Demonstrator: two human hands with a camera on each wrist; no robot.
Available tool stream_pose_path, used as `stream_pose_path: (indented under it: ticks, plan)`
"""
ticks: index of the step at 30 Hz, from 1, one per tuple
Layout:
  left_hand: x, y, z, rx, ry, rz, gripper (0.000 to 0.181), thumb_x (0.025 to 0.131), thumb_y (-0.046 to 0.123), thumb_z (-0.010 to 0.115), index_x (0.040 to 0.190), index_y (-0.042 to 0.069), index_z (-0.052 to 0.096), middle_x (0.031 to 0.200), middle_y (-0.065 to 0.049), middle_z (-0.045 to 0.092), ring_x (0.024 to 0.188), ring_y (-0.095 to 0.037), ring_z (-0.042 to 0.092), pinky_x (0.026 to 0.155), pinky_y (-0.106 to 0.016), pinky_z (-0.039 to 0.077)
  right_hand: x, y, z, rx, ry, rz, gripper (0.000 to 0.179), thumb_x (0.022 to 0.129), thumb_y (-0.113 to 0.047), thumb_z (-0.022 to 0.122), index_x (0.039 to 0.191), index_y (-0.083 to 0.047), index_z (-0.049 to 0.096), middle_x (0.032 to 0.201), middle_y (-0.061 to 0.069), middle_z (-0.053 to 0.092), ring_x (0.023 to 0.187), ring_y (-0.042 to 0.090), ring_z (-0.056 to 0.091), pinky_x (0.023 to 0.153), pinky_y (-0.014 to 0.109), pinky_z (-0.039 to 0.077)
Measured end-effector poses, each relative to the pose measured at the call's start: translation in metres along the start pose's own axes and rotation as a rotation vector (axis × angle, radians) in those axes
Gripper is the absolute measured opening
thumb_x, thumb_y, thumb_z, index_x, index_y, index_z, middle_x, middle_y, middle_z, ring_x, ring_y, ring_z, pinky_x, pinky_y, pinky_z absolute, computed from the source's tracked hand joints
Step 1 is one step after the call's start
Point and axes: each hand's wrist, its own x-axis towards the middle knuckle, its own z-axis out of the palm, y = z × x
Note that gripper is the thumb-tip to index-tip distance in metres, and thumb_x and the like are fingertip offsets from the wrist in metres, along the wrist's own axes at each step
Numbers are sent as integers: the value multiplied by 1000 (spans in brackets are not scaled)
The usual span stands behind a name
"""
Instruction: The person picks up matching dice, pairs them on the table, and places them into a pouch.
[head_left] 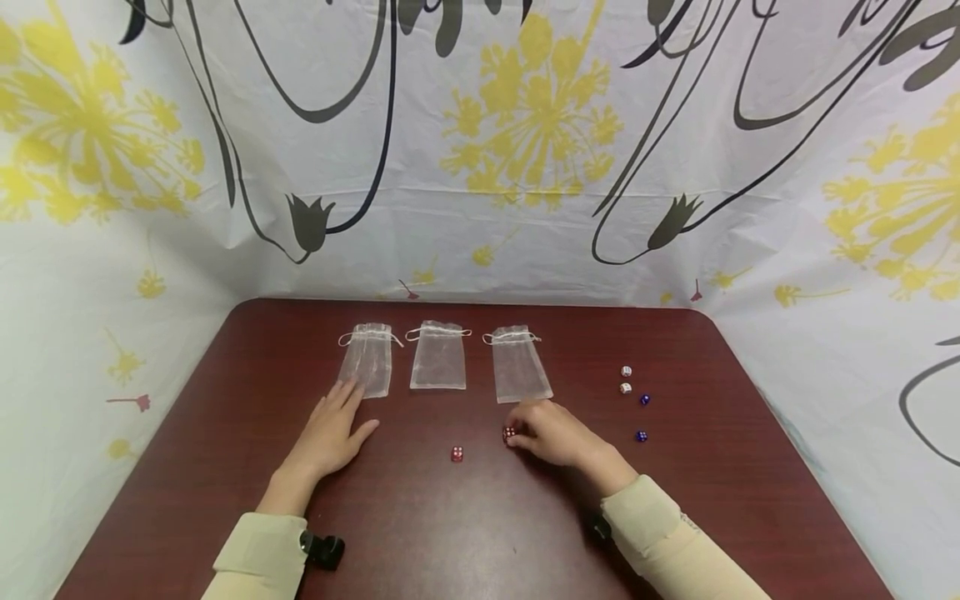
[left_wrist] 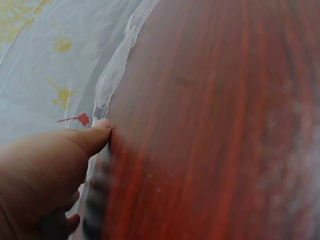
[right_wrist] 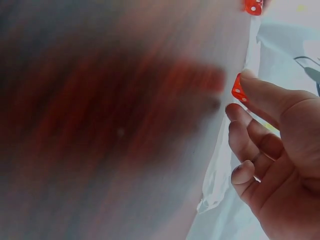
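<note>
Between the thumb and fingertips of my right hand (head_left: 553, 432) is a red die (head_left: 508, 435) with white pips, pinched just in front of the right mesh bag (head_left: 521, 367). The right wrist view also has this die (right_wrist: 238, 89) at the thumb tip. A second red die (head_left: 457, 454) lies on the table to the left of it. My left hand (head_left: 328, 433) rests on the tabletop with fingers extended, its fingertips at the lower edge of the left mesh bag (head_left: 369, 362). Its thumb (left_wrist: 95, 137) points sideways in the left wrist view.
A middle mesh bag (head_left: 438, 358) lies flat between the other two. Toward the right are two white dice (head_left: 626, 372) and two blue dice (head_left: 641, 436). A patterned cloth (head_left: 450, 258) hangs behind and beside the dark red table (head_left: 420, 533).
</note>
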Motion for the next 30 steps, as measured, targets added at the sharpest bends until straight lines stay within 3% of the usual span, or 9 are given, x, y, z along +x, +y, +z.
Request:
stream_pose_path:
  ticks: [6, 9, 11, 15, 18, 21, 24, 27, 30]
  plan:
    - [7, 0, -3, 15, 102, -15, 61, 103, 30, 59, 147, -9, 44, 150, -31, 42, 144, -49, 31, 114, -65, 27, 0, -1, 1, -8, -14, -15, 9, 89, -21, 80, 92, -17, 73, 89, -7, 66, 83, 9, 61, 74, 33, 53]
    - [13, -4, -7, 36, 173, -53, 53, 104, 27, 56, 142, -10, 50, 139, -31, 51, 131, -50, 45, 104, -66, 38, 0, -1, 2, -9, -18, -11, 10, 89, -23, 80, 93, -17, 72, 90, -7, 65, 83, 8, 61, 74, 33, 53]
    - [17, -7, -10, 42, 188, -96, 50, 105, 26, 54, 139, -11, 52, 131, -32, 55, 121, -50, 51, 98, -64, 43, 0, -1, 3, -8, -21, -10, 10, 89, -23, 80, 93, -17, 72, 89, -7, 65, 83, 8, 60, 73, 32, 53]
    - [27, -11, -19, 18, 134, -212, 50, 106, 30, 50, 131, -13, 55, 121, -33, 58, 109, -50, 58, 91, -62, 48, 1, -3, 3, -6, -26, -6, 10, 89, -23, 80, 93, -17, 72, 89, -7, 64, 81, 7, 59, 73, 32, 52]
    - [34, -11, -24, 8, 85, -279, 50, 105, 35, 50, 116, -13, 61, 109, -31, 62, 100, -50, 61, 85, -61, 51, 0, -4, 4, -8, -33, 0, 11, 90, -23, 79, 93, -16, 72, 89, -6, 64, 81, 8, 59, 73, 32, 52]
    - [40, -13, -27, 15, 69, -309, 46, 102, 38, 56, 92, -6, 64, 89, -24, 65, 84, -46, 64, 72, -58, 53, 0, -4, 4, -15, -40, 1, 12, 89, -23, 80, 95, -15, 72, 90, -6, 64, 82, 8, 59, 74, 32, 53]
    - [42, -14, -28, 19, 66, -329, 45, 100, 36, 61, 69, 4, 56, 67, -13, 59, 65, -34, 61, 57, -48, 49, 0, -5, 5, -19, -40, -3, 14, 89, -24, 80, 96, -15, 72, 90, -5, 64, 82, 8, 59, 74, 32, 53]
    - [45, -14, -28, 13, 54, -356, 48, 99, 32, 64, 58, 10, 50, 58, -7, 53, 59, -28, 56, 53, -42, 44, -1, -5, 5, -18, -35, -6, 16, 89, -24, 81, 98, -14, 72, 91, -5, 64, 82, 8, 59, 74, 32, 53]
    - [48, -13, -28, 2, 48, -381, 44, 98, 27, 66, 58, 10, 55, 60, -6, 56, 62, -28, 59, 55, -43, 47, -1, -4, 4, -8, -24, -8, 18, 89, -25, 81, 100, -14, 72, 93, -4, 65, 82, 9, 60, 73, 32, 53]
